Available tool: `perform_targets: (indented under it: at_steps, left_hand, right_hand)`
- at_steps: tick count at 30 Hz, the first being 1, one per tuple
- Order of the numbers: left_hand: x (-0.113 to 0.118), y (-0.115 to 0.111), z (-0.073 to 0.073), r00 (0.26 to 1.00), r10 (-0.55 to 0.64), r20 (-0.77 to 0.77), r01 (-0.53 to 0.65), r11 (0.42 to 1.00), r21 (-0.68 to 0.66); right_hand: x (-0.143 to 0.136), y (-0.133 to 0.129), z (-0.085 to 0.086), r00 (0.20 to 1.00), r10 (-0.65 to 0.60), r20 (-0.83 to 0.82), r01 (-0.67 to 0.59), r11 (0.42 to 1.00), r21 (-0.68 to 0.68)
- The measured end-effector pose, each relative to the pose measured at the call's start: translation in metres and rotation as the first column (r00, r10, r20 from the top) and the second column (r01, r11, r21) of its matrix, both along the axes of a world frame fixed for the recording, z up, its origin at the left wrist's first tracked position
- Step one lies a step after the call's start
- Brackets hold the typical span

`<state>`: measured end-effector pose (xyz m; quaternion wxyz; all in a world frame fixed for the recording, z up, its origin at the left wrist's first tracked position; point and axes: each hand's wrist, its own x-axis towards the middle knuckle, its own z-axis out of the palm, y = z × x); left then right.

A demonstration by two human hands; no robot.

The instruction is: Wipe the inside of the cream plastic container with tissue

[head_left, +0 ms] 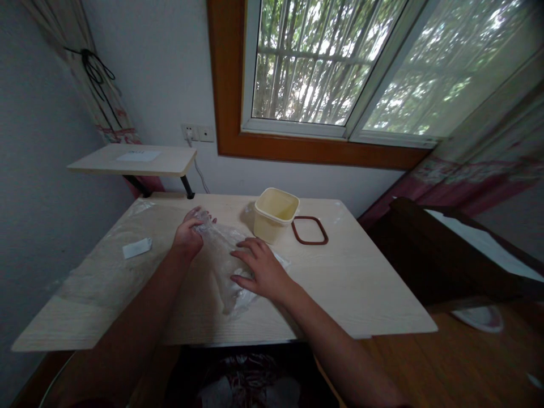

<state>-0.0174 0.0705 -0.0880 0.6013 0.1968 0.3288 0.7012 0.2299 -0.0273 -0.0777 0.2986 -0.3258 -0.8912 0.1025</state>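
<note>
A clear plastic bag [220, 249] lies crumpled across the middle of the table. My left hand [190, 233] grips its upper left end, fingers wrapped round the bunched film. Over the bag's right side, my right hand [260, 266] has its fingers spread; whether they touch the film is hard to tell. Just beyond that hand stands a cream square plastic container [272, 222], its top uncovered. Beside it on the right lies a reddish-brown square ring [310, 242] with rounded corners.
A small white card-like piece [137, 248] lies on the table's left part, over a transparent sheet. A raised shelf [170, 161] on black legs holds a paper at the back left. Behind the table is a window with a wooden frame [272, 146]; a dark piece of furniture stands right.
</note>
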Motion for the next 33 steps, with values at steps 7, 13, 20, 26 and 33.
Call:
perform_targets:
  at_steps: [7, 13, 20, 26, 33]
  left_hand:
    - [-0.007, 0.009, -0.01, 0.992, 0.112, -0.05, -0.112, 0.994, 0.004]
    - [-0.027, 0.022, -0.014, 0.964, 0.245, -0.107, -0.24, 0.969, 0.058]
    - [-0.036, 0.006, 0.007, 0.745, 0.466, -0.478, -0.338, 0.881, 0.332]
    - [-0.017, -0.025, 0.021, 0.229, 0.39, -0.892, 0.32, 0.835, 0.447]
    - [-0.007, -0.022, -0.015, -0.104, 0.222, -0.97, 0.684, 0.724, 0.092]
  right_hand:
    - [0.003, 0.005, -0.011, 0.963, 0.148, 0.225, -0.149, 0.989, -0.013]
    - [0.013, 0.013, -0.013, 0.961, 0.134, 0.24, -0.128, 0.991, -0.037]
    - [0.018, 0.017, -0.016, 0.968, 0.133, 0.211, -0.127, 0.991, -0.04]
    - [0.021, 0.019, -0.019, 0.972, 0.15, 0.18, -0.142, 0.988, -0.057]
    - [0.028, 0.022, -0.018, 0.963, 0.212, 0.164, -0.199, 0.976, -0.093]
